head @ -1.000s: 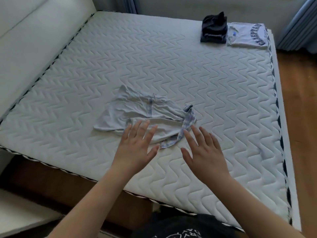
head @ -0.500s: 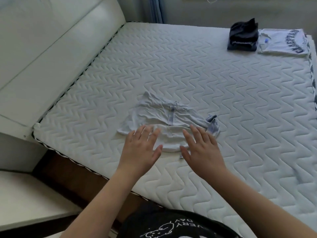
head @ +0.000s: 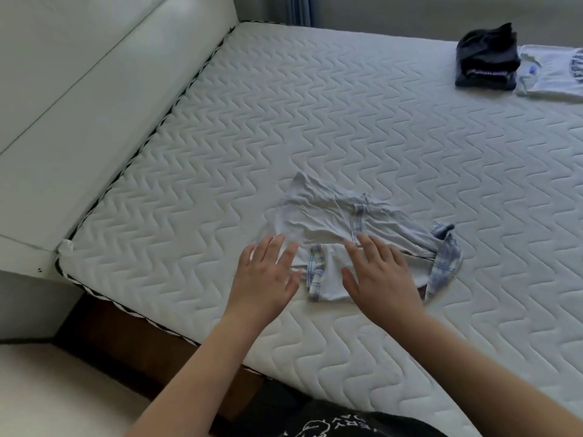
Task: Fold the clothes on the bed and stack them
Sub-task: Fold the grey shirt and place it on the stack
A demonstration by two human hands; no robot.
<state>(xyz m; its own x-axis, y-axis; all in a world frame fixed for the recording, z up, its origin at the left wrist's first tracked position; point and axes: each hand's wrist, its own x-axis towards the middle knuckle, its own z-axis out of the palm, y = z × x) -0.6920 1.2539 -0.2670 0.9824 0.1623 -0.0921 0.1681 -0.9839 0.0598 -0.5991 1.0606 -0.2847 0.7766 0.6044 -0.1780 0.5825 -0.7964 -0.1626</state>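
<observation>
A small pale garment with blue plaid trim (head: 334, 225) lies crumpled near the front of the white quilted mattress (head: 347, 115). My left hand (head: 266, 275) lies flat with straight fingers on the garment's left edge. My right hand (head: 381, 275) rests flat on its middle, fingers spread. Neither hand grips the cloth. At the far right corner sit a folded black garment (head: 487, 63) and a folded white T-shirt with dark lettering (head: 555, 72), side by side.
A white padded headboard (head: 94, 99) runs along the mattress's left side. The mattress's near edge (head: 164, 326) has dark piping above a brown frame. A white surface (head: 47, 389) lies at the lower left. Blue curtain (head: 298, 9) hangs behind the bed.
Both hands have moved forward onto the pale garment, which has been pushed together so a plaid-trimmed fold now shows between them. The camera has shifted left and closer.
</observation>
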